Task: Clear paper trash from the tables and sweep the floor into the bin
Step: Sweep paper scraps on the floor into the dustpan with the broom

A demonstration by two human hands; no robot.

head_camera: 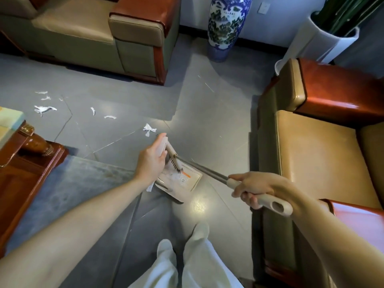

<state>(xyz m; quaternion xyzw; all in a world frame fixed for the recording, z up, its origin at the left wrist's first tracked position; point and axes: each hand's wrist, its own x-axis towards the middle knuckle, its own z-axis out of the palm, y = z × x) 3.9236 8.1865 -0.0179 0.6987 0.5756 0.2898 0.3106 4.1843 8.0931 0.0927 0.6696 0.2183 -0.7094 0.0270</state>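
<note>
Broom (207, 171) across left grip (151, 161), right grip (257, 188)

Glossy grey tiled floor (207, 113) (one bright glare); tan, red-trimmed armchair (324, 154) at right, blue-white vase (226, 28) by the wall (286, 23).

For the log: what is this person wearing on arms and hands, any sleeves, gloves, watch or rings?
No gloves on the left hand or the right hand; no watch, bracelet or ring shows. The left forearm and right forearm are bare to the frame edge, no sleeve in view. Lower down, pale off-white trousers show.
</note>
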